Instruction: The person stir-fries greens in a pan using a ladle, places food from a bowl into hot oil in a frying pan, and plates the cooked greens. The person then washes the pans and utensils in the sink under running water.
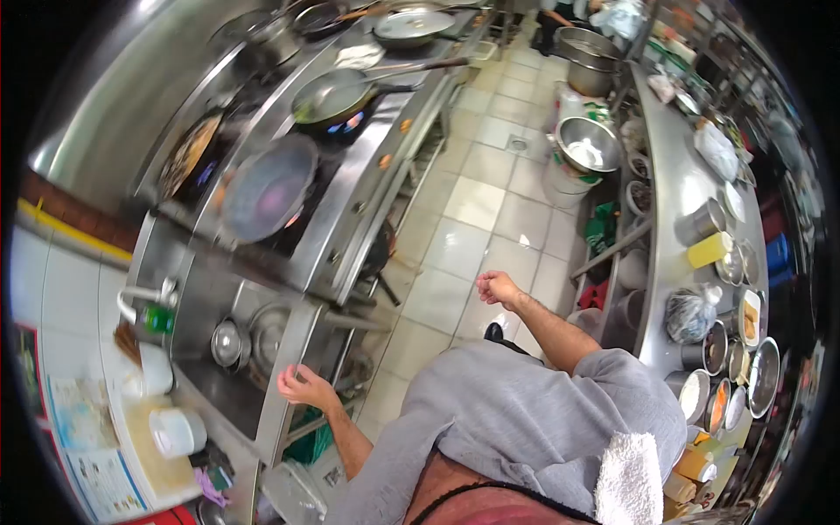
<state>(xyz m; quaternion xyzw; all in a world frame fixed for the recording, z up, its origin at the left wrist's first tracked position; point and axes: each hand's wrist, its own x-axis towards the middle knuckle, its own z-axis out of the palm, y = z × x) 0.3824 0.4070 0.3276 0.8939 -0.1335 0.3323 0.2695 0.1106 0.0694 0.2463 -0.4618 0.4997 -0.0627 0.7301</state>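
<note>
My left hand (304, 387) is held just over the front rim of the steel sink (282, 372). Its fingers are loosely bent and apart, with nothing in them; contact with the rim is hard to judge. A metal bowl (229, 343) and a wider round metal dish (273, 332) lie in the sink. Out over the tiled floor (459, 249), my right hand (497, 288) hangs empty with its fingers slightly curled and apart. Closest to the left hand on the stove is a wok (269, 188) above a lit burner.
Another pan (332, 96) with a utensil across it sits over a blue flame. Along the right runs a steel counter (669, 192) crowded with metal containers. A bowl (588, 144) on a bucket and a large pot (588, 61) stand along the aisle; a person (551, 26) is beyond.
</note>
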